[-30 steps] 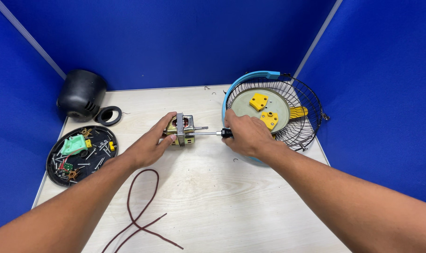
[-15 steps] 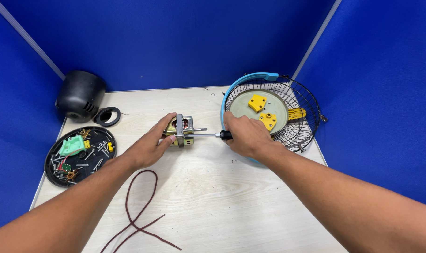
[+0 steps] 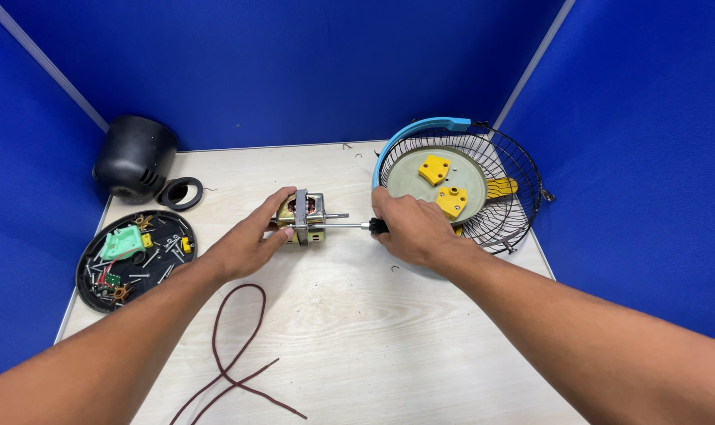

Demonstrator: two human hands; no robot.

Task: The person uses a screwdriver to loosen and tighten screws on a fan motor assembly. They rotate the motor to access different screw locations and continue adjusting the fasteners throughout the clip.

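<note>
At the far left a black housing [image 3: 134, 159] sits against the blue wall, with a black ring [image 3: 180, 193] just beside it. Nearer, a round black tray [image 3: 90, 267] holds a green part [image 3: 122, 243], small yellow bits and loose screws. A dark red cord [image 3: 233, 354] loops over the near table [image 3: 357, 338].

Our left hand [image 3: 243, 244] closes around the near left side of the motor [image 3: 302, 214], thumb and fingers wrapped on its metal frame, pinning it to the table at the middle of the scene. A shaft sticks out of the motor to the right.

Our right hand [image 3: 408, 228] is curled shut on the black handle of a screwdriver [image 3: 341, 227], whose thin shank runs left into the motor's frame.

Against a second ago, almost nothing has shifted: both hands, the motor and the screwdriver lie where they did, and the cord and tray are unmoved. We judge that the driver is simply being turned in place, so the screw work on the motor goes on.

At the right, a wire fan guard [image 3: 503, 228] with a blue rim [image 3: 420, 130] lies flat, holding a grey disc [image 3: 420, 185] with two yellow blocks [image 3: 435, 169].
</note>
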